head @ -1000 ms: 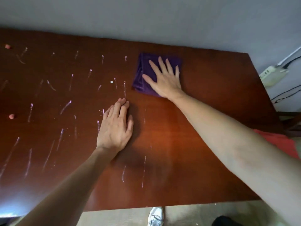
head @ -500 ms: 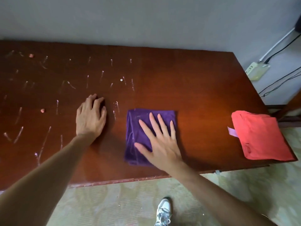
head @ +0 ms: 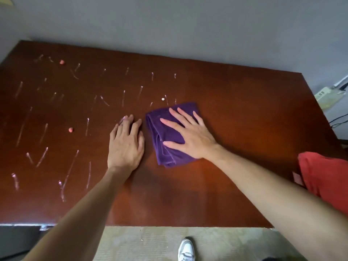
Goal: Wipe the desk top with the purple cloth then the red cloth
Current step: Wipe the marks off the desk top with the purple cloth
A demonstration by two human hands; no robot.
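Head view: brown desk top (head: 235, 113) set against grey wall, streaked with white marks. Purple cloth (head: 165, 140) pressed flat under right hand (head: 190, 134), fingers spread straight. Left hand (head: 125, 146) laid flat just beside cloth. Red cloth (head: 325, 178) well right of pressing hand.

Streaked wooden desk (head: 235, 102) bears purple cloth (head: 167, 140), red cloth (head: 323, 174).

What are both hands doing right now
Left hand: open, flat on the desk top, holding nothing.
Right hand: open, fingers spread, pressing the purple cloth.
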